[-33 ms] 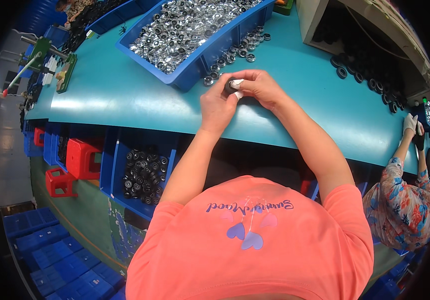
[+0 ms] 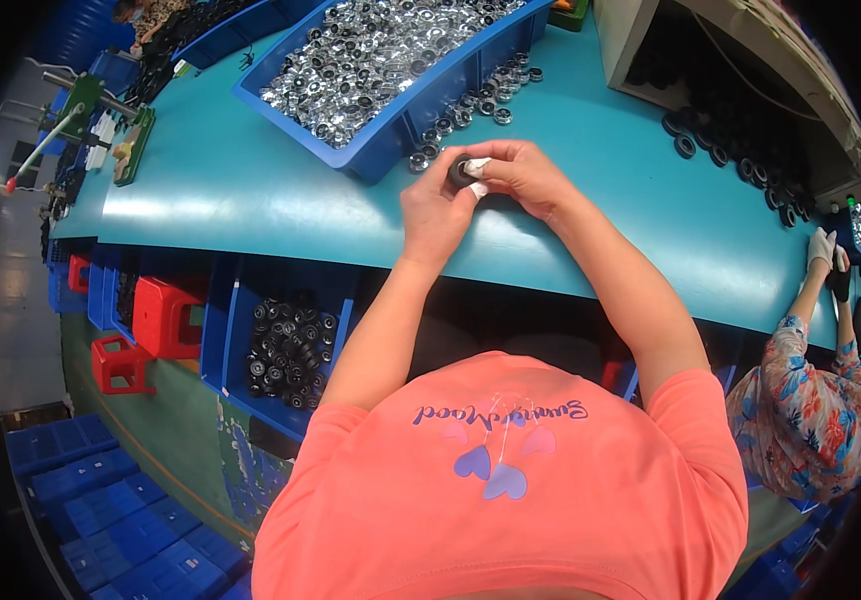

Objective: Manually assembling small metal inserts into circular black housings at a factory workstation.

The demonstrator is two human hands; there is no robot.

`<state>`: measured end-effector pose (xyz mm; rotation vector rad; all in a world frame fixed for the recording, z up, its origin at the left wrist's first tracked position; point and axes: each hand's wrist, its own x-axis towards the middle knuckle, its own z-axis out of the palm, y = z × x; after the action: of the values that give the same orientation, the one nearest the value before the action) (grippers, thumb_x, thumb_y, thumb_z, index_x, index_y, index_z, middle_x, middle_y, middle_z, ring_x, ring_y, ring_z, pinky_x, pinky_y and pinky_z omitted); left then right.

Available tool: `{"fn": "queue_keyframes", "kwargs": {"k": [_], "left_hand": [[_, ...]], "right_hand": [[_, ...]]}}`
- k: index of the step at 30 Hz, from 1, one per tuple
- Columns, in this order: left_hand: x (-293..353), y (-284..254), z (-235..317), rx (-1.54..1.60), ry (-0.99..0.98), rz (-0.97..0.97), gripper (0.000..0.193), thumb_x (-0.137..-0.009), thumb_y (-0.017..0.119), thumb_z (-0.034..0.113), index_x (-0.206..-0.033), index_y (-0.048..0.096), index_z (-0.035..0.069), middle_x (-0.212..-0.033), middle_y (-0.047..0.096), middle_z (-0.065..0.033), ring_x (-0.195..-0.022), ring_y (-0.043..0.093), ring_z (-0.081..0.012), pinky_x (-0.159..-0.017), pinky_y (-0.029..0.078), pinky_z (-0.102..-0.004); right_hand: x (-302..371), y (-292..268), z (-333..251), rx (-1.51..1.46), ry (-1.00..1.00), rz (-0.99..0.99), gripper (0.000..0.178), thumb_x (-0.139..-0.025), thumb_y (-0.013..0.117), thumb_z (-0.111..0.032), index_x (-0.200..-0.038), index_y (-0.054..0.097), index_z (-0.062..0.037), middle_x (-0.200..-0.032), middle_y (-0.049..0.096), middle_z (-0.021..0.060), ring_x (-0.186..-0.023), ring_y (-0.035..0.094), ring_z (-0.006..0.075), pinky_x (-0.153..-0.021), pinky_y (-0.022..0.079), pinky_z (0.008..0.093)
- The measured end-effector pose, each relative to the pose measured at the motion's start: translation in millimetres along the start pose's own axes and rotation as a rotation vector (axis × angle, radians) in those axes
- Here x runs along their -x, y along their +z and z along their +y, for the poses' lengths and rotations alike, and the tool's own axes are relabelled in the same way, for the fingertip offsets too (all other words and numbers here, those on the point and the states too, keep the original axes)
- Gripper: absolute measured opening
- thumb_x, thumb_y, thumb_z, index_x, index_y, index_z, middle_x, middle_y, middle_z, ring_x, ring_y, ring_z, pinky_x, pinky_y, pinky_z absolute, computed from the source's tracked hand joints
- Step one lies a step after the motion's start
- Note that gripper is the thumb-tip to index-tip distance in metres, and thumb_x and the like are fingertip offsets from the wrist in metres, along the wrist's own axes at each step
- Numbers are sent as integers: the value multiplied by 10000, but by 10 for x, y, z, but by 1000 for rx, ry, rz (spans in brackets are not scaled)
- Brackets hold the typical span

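Observation:
Both my hands meet above the turquoise table, closed round a small round black wheel (image 2: 460, 173). My left hand (image 2: 432, 212) grips it from the left, fingers curled behind. From the other side my right hand (image 2: 522, 178) pinches it, and white coverings wrap some of the fingertips. The fingers hide part of the wheel. Just beyond them, several shiny clear-and-black wheel hubs (image 2: 502, 117) lie loose beside a long blue bin (image 2: 365, 150) heaped with more of them.
Black rubber rings (image 2: 684, 146) spill from a pale box (image 2: 640, 50) at the right. Below the table edge, a blue bin holds black wheels (image 2: 290, 350). Red stools (image 2: 165, 318) stand left. A gloved co-worker (image 2: 800, 400) works at the right; a green hand press (image 2: 75, 105) stands far left.

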<state>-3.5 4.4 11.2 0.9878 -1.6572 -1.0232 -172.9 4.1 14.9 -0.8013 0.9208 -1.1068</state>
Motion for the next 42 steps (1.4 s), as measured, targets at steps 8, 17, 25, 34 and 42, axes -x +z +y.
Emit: {"fn": "queue_keyframes", "kwargs": {"k": [8,17,25,34,42], "left_hand": [[-17,-8,-4,393,-145,21,454,-861,715,-52,-1289,564,-31,-1086,695,-90,-947,682,-130,-819,570,-253],[-15,1,58,300,-112,-18,410,-870,715,-10,-1259,584,-13,-1095,671,-56,-963,643,-119,-810,535,-256],[753,-1217,6,-182,-117,73,461,-898,686,38,-1341,560,12,-1012,623,-28,-768,575,-83,-605,483,-210],[1693,-2309,-91,-47,-379,437,498,-852,655,-47,-1339,578,25,-1050,641,-53,-849,633,-133,-640,521,-241],[1348,-1718,278,191,-264,293,562,-814,708,-121,-1343,566,5,-1028,639,-32,-853,614,-82,-659,533,-227]], "right_hand": [[26,-4,-51,-67,30,-62,405,-911,614,-95,-1282,619,69,-1158,695,151,-1037,693,205,-979,547,358],[64,-56,-91,-26,-7,-114,409,-907,629,-102,-1284,627,57,-1141,699,133,-1007,699,206,-934,568,351],[136,-596,-761,1129,-150,119,378,-860,705,-242,-1189,724,-58,-1131,732,136,-984,712,236,-870,568,367],[-63,-2708,-980,1573,-313,883,457,-834,710,-375,-1210,690,-117,-1158,710,171,-1084,668,347,-946,521,428],[-495,-3470,-916,1692,-259,1011,642,-842,717,-486,-1350,573,-120,-1250,655,242,-1179,610,431,-997,475,471]]}}
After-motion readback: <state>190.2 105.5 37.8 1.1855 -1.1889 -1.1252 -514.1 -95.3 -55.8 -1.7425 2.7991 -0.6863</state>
